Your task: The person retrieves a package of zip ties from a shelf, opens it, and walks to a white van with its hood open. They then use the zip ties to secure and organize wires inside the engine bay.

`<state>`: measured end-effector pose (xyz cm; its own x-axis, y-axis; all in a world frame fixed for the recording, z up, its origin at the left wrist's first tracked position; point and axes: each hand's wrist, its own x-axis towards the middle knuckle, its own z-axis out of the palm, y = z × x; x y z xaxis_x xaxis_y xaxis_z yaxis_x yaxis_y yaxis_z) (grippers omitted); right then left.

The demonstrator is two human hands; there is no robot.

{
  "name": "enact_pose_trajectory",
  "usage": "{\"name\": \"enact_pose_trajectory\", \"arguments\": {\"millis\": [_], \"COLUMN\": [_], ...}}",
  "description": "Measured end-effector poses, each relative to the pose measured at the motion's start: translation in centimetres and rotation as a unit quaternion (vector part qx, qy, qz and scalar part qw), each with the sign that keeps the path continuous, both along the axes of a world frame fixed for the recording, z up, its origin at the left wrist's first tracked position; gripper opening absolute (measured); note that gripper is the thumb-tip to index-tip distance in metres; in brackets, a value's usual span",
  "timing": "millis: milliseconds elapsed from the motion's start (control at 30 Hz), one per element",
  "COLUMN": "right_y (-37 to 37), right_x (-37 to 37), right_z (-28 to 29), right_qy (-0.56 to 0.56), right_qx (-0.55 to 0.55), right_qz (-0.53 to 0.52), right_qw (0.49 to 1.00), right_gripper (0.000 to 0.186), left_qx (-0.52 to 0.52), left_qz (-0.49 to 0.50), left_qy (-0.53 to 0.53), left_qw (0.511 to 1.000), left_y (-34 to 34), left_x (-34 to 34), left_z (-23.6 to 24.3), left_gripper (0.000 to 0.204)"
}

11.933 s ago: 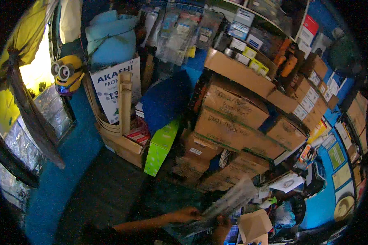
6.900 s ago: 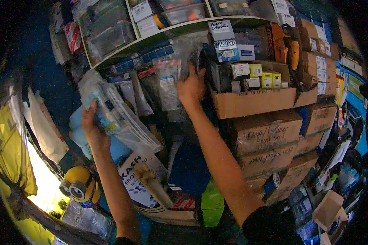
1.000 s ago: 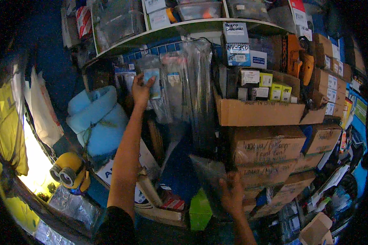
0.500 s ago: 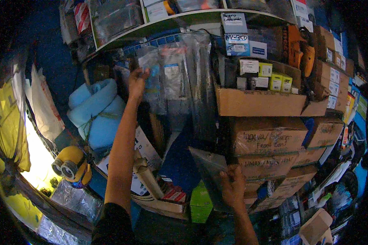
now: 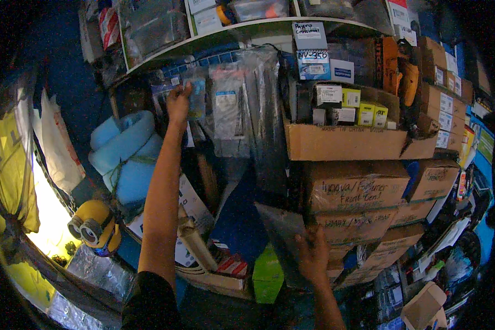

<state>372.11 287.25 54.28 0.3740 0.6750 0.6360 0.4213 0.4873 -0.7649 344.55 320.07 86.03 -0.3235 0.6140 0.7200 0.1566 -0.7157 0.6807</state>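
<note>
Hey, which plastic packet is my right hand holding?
The dark, flat packet, held low in your right hand; the paler packets hang beneath the shelf.

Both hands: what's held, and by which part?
The right hand grips a dark plastic packet by its right edge; the left hand is at a hanging blue-labelled packet, grip unclear.

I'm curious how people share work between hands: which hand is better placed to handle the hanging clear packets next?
Probably the left hand: it is up at the hanging clear packets. The right hand is lower, occupied holding a flat dark pouch.
</note>
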Motion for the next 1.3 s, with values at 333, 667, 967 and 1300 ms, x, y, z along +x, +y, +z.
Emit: {"name": "enact_pose_trajectory", "arguments": {"millis": [333, 667, 967, 1300], "right_y": [-0.6, -1.6, -4.5, -11.7], "right_x": [0.1, -0.6, -0.4, 3.4], "right_z": [-0.1, -0.6, -1.2, -2.1], "right_qy": [-0.012, 0.061, 0.272, 0.201], "right_qx": [-0.024, -0.047, -0.006, 0.026], "right_qz": [-0.035, -0.031, 0.086, -0.026], "right_qw": [0.999, 0.997, 0.958, 0.979], "right_gripper": [0.019, 0.024, 0.036, 0.039], "left_qx": [-0.014, 0.141, -0.161, -0.302], "left_qz": [0.028, 0.049, -0.407, -0.318], "left_qy": [0.029, 0.013, 0.102, 0.267], "left_qw": [0.999, 0.989, 0.893, 0.858], "left_y": [-0.1, -4.5, -32.7, -39.2], "left_x": [-0.2, 1.4, 11.6, 11.2], "left_z": [0.2, -6.5, -31.3, -33.1], "left_gripper": [0.053, 0.041, 0.056, 0.047]}}
